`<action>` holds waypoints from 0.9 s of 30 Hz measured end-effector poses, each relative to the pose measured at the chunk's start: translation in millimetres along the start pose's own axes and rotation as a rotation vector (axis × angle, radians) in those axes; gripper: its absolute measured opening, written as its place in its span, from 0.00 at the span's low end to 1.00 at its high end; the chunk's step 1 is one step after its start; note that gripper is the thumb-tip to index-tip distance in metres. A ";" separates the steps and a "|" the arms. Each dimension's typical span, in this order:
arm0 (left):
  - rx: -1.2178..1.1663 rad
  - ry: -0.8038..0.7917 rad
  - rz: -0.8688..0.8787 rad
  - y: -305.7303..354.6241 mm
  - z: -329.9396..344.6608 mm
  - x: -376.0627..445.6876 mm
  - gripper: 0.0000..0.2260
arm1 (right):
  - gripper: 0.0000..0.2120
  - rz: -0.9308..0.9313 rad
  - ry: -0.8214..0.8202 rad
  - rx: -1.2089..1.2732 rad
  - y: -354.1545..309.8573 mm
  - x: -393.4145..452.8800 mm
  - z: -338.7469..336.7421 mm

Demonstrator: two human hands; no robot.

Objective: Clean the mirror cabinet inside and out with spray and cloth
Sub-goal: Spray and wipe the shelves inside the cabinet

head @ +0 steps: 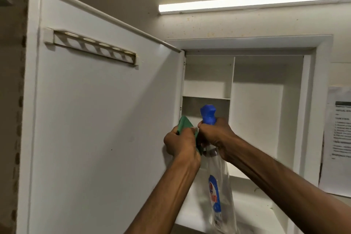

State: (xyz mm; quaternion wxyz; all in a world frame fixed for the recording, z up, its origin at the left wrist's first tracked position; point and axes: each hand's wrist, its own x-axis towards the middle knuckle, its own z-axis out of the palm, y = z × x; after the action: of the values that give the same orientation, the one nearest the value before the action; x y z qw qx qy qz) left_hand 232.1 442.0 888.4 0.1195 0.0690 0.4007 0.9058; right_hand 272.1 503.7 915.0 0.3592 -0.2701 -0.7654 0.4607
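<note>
At far left the cabinet door stands swung wide, its white inner face toward us, likely so both it and the shelves can be reached. Our left hand bunches the green cloth in curled fingers at the door's hinge edge. Just beside it, our right hand grips the neck of the spray bottle, nozzle aimed into the open cabinet, probably to wet the shelves next.

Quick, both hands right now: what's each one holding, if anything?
Left hand: closed, gripping the green cloth.
Right hand: closed around the neck of the spray bottle, just below its blue nozzle.
</note>
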 end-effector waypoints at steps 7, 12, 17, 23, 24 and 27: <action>0.085 -0.021 0.167 -14.6 9.9 7.8 0.19 | 0.08 -0.070 0.118 -0.012 9.6 -2.7 4.0; 0.147 -0.059 0.324 -11.4 21.6 16.4 0.17 | 0.10 -0.071 0.100 0.012 11.1 -10.8 -2.1; 0.368 -0.039 0.533 -9.4 40.1 26.8 0.19 | 0.07 -0.038 0.099 0.023 16.2 -24.1 -13.1; 0.436 -0.044 0.594 -24.5 52.1 36.2 0.21 | 0.13 0.021 0.056 0.054 30.0 -40.9 -32.8; 0.418 -0.042 0.588 -25.3 55.3 37.9 0.20 | 0.13 0.032 0.057 0.070 32.4 -42.7 -36.2; 0.403 -0.020 0.568 -28.1 65.0 42.8 0.16 | 0.13 0.076 0.057 0.131 38.3 -46.5 -45.0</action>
State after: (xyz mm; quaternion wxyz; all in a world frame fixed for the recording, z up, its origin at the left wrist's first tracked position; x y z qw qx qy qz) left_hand 209.8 518.0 912.3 -0.1496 0.2090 0.5351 0.8048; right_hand 338.9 508.6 880.9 0.3799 -0.2879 -0.7121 0.5154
